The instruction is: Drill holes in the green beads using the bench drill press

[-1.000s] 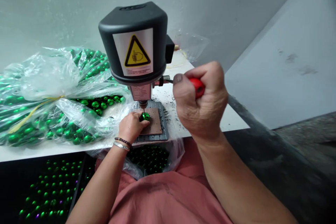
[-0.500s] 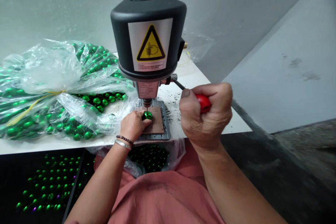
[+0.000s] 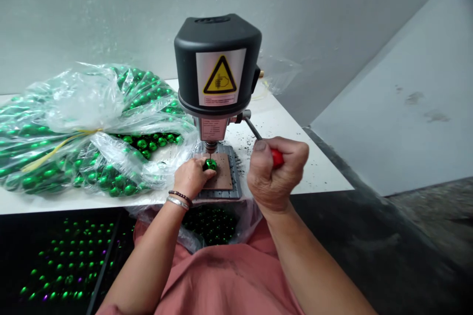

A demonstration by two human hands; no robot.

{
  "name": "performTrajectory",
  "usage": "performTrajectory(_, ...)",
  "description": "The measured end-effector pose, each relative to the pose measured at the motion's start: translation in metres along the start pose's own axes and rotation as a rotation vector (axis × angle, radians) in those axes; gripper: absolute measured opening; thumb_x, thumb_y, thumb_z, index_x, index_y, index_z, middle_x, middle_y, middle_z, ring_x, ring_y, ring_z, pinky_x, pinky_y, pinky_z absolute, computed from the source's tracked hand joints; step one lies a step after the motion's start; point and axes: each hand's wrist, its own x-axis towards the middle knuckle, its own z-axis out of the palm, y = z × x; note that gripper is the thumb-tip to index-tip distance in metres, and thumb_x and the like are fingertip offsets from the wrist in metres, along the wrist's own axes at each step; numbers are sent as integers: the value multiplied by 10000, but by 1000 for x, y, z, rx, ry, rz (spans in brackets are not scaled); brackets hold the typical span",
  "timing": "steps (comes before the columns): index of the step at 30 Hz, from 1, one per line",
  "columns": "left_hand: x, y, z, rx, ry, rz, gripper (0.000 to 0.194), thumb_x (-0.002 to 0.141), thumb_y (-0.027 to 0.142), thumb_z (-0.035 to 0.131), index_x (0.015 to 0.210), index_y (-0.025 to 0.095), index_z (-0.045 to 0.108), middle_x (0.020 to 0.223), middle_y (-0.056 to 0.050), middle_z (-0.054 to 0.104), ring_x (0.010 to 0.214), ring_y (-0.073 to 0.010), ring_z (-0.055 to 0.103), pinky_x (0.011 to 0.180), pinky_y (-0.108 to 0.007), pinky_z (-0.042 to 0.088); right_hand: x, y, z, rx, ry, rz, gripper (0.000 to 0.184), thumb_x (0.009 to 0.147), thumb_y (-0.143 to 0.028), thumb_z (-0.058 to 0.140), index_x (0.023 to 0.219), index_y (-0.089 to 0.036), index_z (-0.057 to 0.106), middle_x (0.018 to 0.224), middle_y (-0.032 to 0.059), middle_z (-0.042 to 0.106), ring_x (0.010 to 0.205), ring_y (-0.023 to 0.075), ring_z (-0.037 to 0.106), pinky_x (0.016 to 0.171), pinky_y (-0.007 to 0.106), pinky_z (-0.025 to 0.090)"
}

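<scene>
A dark drill press (image 3: 218,64) with a yellow warning label stands on the white table. Under its thin bit, my left hand (image 3: 192,176) pinches a shiny green ball (image 3: 210,164) against a brown board (image 3: 223,177) on the grey metal base (image 3: 235,184). The bit meets the top of the ball; how deep it goes I cannot tell. My right hand (image 3: 275,172) is wrapped round the red knob (image 3: 277,158) of the press's feed lever (image 3: 253,128), to the right of the machine.
A tied clear plastic bag (image 3: 88,103) full of green balls covers the table's left side. Another open bag (image 3: 251,214) of green balls hangs below the front edge. Dark shavings lie around the base. Rows of green balls (image 3: 70,261) show at lower left.
My right hand has brought the lever's red knob lower and slightly left. The left hand still holds the green ball under the bit. The whole view has shifted a little.
</scene>
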Motion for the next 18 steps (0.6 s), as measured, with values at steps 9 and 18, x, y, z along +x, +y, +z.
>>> performTrajectory(9, 0, -1, 3, 7, 32, 21, 331, 769, 482, 555, 944, 229, 678, 885, -84, 686, 816, -233, 629, 649, -282, 406, 37, -12, 5, -28, 41, 18, 91, 797, -235, 513, 751, -200, 442, 640, -44, 453, 561, 51, 439, 534, 203, 377)
performTrajectory(18, -49, -14, -20, -299, -224, 264, 354, 695, 491, 651, 947, 247, 702, 839, -44, 691, 757, -203, 619, 664, -263, 424, 98, -26, 14, -14, -142, 188, 220, 812, -299, 452, 667, -183, 333, 594, -67, 301, 553, 18, 262, 568, 183, 281)
